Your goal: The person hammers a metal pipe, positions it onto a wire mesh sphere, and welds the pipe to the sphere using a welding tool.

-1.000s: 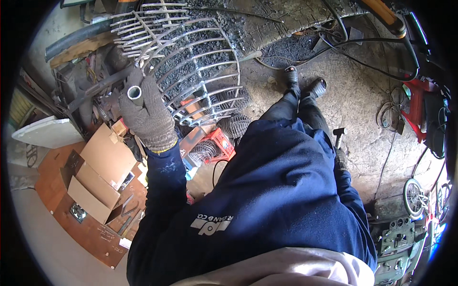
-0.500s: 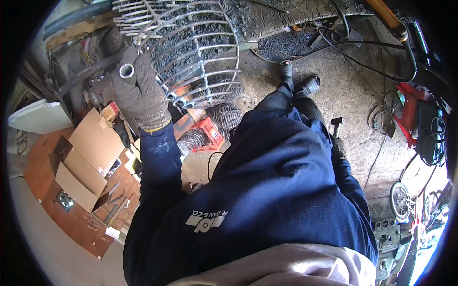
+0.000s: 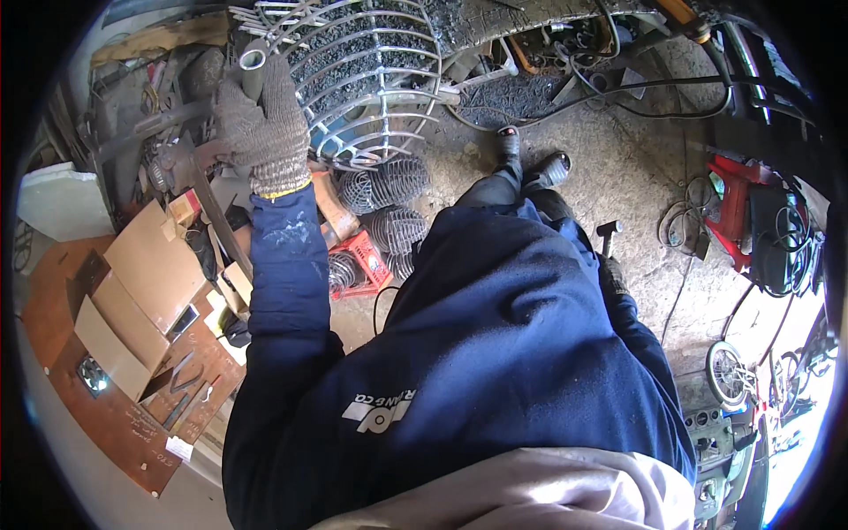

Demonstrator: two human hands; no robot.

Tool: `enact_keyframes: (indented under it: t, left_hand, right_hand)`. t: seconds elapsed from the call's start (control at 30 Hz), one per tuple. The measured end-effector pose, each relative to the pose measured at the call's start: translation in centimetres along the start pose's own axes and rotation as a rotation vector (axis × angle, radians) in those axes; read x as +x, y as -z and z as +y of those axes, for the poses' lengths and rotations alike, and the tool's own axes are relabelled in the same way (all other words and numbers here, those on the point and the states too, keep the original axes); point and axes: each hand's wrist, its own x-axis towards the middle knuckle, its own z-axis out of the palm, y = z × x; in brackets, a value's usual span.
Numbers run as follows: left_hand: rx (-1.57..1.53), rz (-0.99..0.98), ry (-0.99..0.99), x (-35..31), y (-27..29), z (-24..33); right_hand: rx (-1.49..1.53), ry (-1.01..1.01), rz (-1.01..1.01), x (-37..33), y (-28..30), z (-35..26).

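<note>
My left hand (image 3: 269, 137), in a grey knitted glove, is stretched forward at the upper left. Its fingers are closed around a metal tube (image 3: 253, 60), whose round hollow end points up. Right beside it, a large curved cage of welded metal rods (image 3: 382, 66) leans over dark, gritty material. Down by my right side, my right hand (image 3: 612, 277), gloved too, is wrapped round a hammer (image 3: 609, 231) with its head up. Most of the hammer's handle is hidden in the hand.
Coiled wire baskets (image 3: 389, 185) and a red crate (image 3: 367, 256) lie below the cage. An open cardboard box (image 3: 146, 283) and hand tools rest on a brown board (image 3: 57, 327) to the left. Hoses (image 3: 654, 84) cross the floor ahead; a red stand (image 3: 735, 208) is at right.
My left hand and the tube have moved forward, and the cage has shifted slightly away with them. The view has turned a little. The hammer is still low in my right hand.
</note>
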Motion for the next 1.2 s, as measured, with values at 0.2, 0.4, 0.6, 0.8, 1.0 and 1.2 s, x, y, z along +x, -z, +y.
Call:
enact_keyframes:
  t: [0.2, 0.4, 0.6, 0.8, 1.0, 1.2]
  left_hand:
    - [0.017, 0.017, -0.024, 0.1, -0.3, -0.1]
    - [-0.043, -0.016, -0.036, -0.1, 0.2, 0.7]
    - [-0.081, -0.047, -0.115, 0.6, 0.8, 1.2]
    - [-0.834, -0.271, 0.183, 1.9, 2.1, -5.2]
    - [-1.281, -0.294, 0.149, 3.4, 7.0, -13.8]
    - [-1.438, -0.4, 0.243, -0.7, 6.9, -20.8]
  right_hand:
    - [0.008, 0.012, 0.015, 0.0, -0.1, 2.1]
    - [0.029, 0.04, 0.031, -0.3, -0.9, 2.4]
    - [0.042, 0.063, 0.06, -1.1, -2.4, 2.5]
    - [0.072, 0.026, 0.136, -3.0, -4.3, 4.4]
    - [0.128, -0.038, 0.246, -8.2, -11.3, 5.0]
    - [0.154, -0.053, 0.289, -16.0, -22.1, 2.2]
